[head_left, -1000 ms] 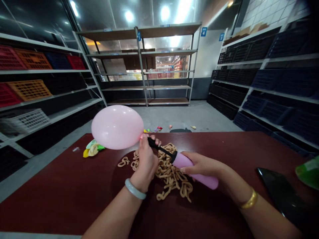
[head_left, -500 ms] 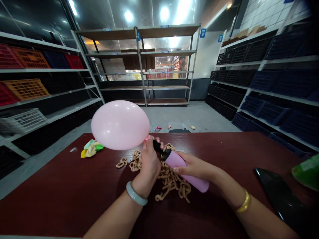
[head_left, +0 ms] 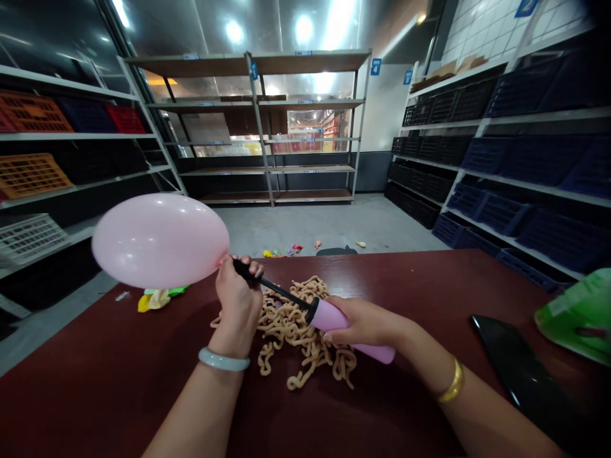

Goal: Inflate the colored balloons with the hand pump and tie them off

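Observation:
A large inflated pink balloon (head_left: 160, 240) stands off to the left, its neck at the black end of a hand balloon pump (head_left: 329, 314). My left hand (head_left: 238, 294) is closed round that black end and pinches the balloon's neck there. Wrapped round the pink barrel is my right hand (head_left: 360, 321). Between the two hands a length of black rod shows, so the pump is drawn out. Below it lies a heap of tan, twisted, rope-like pieces (head_left: 312, 350) on the dark red table (head_left: 157, 381).
Limp balloons (head_left: 155, 299) in yellow, cream and green lie at the table's left. On the right are a black flat device (head_left: 515, 356) and a green bag (head_left: 580, 318). Small coloured bits (head_left: 296, 247) lie on the floor beyond. Shelves with crates (head_left: 496, 152) line the sides.
My left hand has moved left with the balloon, away from my right hand, drawing out the pump's black rod. The balloon looks larger. The whole view has shifted slightly.

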Available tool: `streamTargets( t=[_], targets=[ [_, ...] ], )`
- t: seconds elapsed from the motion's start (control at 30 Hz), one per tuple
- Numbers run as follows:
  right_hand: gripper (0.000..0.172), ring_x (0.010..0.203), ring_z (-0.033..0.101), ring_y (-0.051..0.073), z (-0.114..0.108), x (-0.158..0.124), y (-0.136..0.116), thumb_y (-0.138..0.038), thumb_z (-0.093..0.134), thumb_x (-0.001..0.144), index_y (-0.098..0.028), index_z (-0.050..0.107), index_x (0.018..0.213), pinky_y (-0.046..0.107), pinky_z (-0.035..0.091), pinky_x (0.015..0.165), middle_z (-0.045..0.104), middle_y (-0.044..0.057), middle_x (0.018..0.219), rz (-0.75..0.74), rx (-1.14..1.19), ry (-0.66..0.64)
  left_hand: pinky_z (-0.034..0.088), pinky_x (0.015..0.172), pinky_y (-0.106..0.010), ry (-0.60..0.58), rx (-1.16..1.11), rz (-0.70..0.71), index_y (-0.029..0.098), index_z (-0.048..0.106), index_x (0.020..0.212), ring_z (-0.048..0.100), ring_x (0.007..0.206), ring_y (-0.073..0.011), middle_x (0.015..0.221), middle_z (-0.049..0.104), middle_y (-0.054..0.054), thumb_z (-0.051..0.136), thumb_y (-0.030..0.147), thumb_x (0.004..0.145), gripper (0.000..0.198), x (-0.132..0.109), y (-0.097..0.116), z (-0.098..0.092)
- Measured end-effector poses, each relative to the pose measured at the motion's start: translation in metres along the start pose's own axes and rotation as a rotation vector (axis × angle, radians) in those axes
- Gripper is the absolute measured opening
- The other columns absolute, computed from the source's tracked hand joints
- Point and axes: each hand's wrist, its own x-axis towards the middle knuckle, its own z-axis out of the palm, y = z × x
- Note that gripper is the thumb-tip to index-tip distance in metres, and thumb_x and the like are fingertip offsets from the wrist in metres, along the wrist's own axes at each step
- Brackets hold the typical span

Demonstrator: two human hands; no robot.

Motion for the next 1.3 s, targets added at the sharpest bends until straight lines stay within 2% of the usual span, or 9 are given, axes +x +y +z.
streamTargets(
  t=[0.27,0.37,0.47,0.63,0.77,0.9,1.0,1.13,1.3],
  targets=[
    [0.059,0.089,0.064,0.025,-0.001,0.001,0.005,-0.056,0.067,0.078,-0.024,0.056,0.126,0.031,0.044,0.072,0.070,0.006,0.106,0.017,-0.090,0.101,0.042,0.054,-0.023,-0.060,0.006,-0.130,0.021,0.045,0.083,0.049,0.054,-0.0097,0.069,0.051,0.003,0.063,0.032,0.084,0.022,-0.059,-0.050,0.015],
    [0.060,0.090,0.064,0.026,0.001,0.002,0.003,-0.055,0.066,0.079,-0.024,0.054,0.128,0.032,0.045,0.074,0.070,0.007,0.107,0.011,-0.090,0.132,0.044,0.058,-0.023,-0.085,0.021,-0.174,0.022,0.045,0.084,0.051,0.057,-0.0100,0.072,0.053,0.002,0.065,0.034,0.083,0.024,-0.076,-0.058,0.019],
    [0.062,0.091,0.064,0.027,0.004,0.003,0.000,-0.055,0.067,0.079,-0.024,0.053,0.130,0.033,0.045,0.076,0.070,0.008,0.108,0.016,-0.096,0.144,0.044,0.058,-0.023,-0.087,0.021,-0.194,0.022,0.044,0.083,0.050,0.057,-0.0102,0.072,0.053,0.002,0.066,0.036,0.082,0.026,-0.082,-0.060,0.021],
    [0.064,0.092,0.064,0.027,0.006,0.004,-0.004,-0.054,0.068,0.079,-0.024,0.051,0.133,0.033,0.045,0.077,0.069,0.008,0.110,0.024,-0.028,0.146,0.041,0.053,-0.023,-0.124,0.020,-0.188,0.022,0.044,0.081,0.047,0.053,-0.0098,0.068,0.050,0.003,0.063,0.036,0.084,0.024,-0.073,-0.050,0.025],
    [0.061,0.095,0.064,0.024,-0.003,-0.002,-0.004,-0.052,0.067,0.081,-0.024,0.052,0.133,0.032,0.048,0.078,0.068,0.006,0.113,0.000,0.126,0.045,0.038,0.050,-0.023,-0.129,0.017,-0.087,0.020,0.045,0.080,0.047,0.051,-0.0098,0.067,0.049,0.002,0.060,0.031,0.086,0.019,-0.048,-0.030,0.021],
    [0.061,0.098,0.063,0.024,-0.019,-0.009,-0.002,-0.050,0.068,0.081,-0.021,0.054,0.132,0.032,0.049,0.081,0.066,0.008,0.117,0.005,0.154,-0.079,0.038,0.050,-0.023,-0.048,0.013,-0.022,0.020,0.045,0.079,0.047,0.050,-0.0100,0.065,0.050,0.002,0.056,0.026,0.086,0.014,-0.013,-0.005,0.007],
    [0.058,0.098,0.063,0.023,-0.027,-0.013,0.001,-0.049,0.069,0.080,-0.020,0.055,0.129,0.031,0.049,0.081,0.066,0.008,0.116,0.020,0.174,-0.113,0.039,0.050,-0.024,-0.005,0.005,0.014,0.021,0.044,0.079,0.047,0.049,-0.0106,0.064,0.050,0.003,0.056,0.027,0.085,0.015,0.003,0.004,0.000],
    [0.060,0.085,0.065,0.019,-0.028,-0.016,0.006,-0.047,0.071,0.080,-0.018,0.053,0.129,0.028,0.051,0.070,0.066,0.009,0.109,0.070,0.288,-0.140,0.039,0.051,-0.023,-0.026,-0.014,-0.017,0.020,0.044,0.078,0.047,0.050,-0.0101,0.064,0.049,0.003,0.058,0.026,0.085,0.016,0.002,-0.003,0.002],
    [0.057,0.080,0.064,0.018,-0.020,-0.011,0.015,-0.048,0.069,0.081,-0.018,0.054,0.126,0.027,0.052,0.064,0.067,0.008,0.105,0.055,0.297,-0.120,0.042,0.054,-0.023,-0.090,-0.049,-0.112,0.020,0.044,0.079,0.049,0.053,-0.0105,0.066,0.051,0.002,0.060,0.031,0.086,0.020,-0.020,-0.029,0.007]
  ],
)
